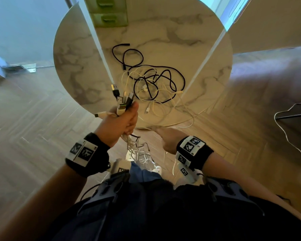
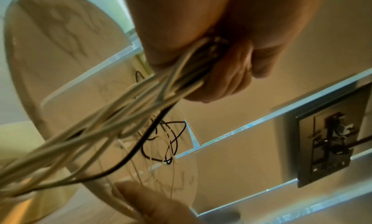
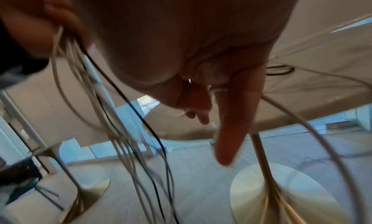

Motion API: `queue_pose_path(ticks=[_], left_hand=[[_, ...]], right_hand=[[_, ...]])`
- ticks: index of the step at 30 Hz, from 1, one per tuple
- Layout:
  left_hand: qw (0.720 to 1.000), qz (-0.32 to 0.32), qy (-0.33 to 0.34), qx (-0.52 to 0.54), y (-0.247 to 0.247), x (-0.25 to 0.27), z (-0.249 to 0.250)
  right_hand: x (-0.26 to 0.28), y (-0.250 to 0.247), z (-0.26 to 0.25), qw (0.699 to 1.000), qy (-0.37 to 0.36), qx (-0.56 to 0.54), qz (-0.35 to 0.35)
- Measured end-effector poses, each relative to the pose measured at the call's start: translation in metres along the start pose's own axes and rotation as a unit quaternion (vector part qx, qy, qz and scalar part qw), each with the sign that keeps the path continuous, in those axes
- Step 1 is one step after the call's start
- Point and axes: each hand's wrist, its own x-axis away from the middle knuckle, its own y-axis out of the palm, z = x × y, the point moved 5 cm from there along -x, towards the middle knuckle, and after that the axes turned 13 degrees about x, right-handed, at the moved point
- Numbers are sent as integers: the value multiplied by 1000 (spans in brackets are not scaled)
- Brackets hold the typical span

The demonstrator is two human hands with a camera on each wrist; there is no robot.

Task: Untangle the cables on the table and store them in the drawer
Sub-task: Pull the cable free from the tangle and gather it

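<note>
Cables (image 1: 155, 84) are seen in one tangle of black and white strands on the round marble table (image 1: 73, 63); the separate strands cannot be counted. Two green drawers (image 1: 109, 13) are stacked at the table's far edge. A bundle of at least five plug ends (image 1: 122, 100) is clamped in the fisted left hand (image 1: 120, 122), the cords hanging below it. The right hand (image 1: 165, 138) is held at the near table edge, one finger (image 3: 231, 132) extended; whether a strand is pinched cannot be told.

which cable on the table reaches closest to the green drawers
The black cable: its loops and plug end stretch toward the green drawers, while the white cables stay near the table's near edge.
</note>
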Motion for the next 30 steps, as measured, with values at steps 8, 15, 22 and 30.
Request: queue_pose_path(ticks=[8,15,22,30], left_hand=[[997,70,-22,-13,-19,-13,-3],[980,196,20,40,-86,-5,3],[988,101,33,113,-85,-11,39],[992,-32,-84,85,-35,-16,22]], right_hand=[[-10,11,-27,993,-91,74,17],[2,-9,8,987,-26,-149,59],[-3,-25,22,968,31,-79,235],[-39,-35,-6,966,48,-172,190]])
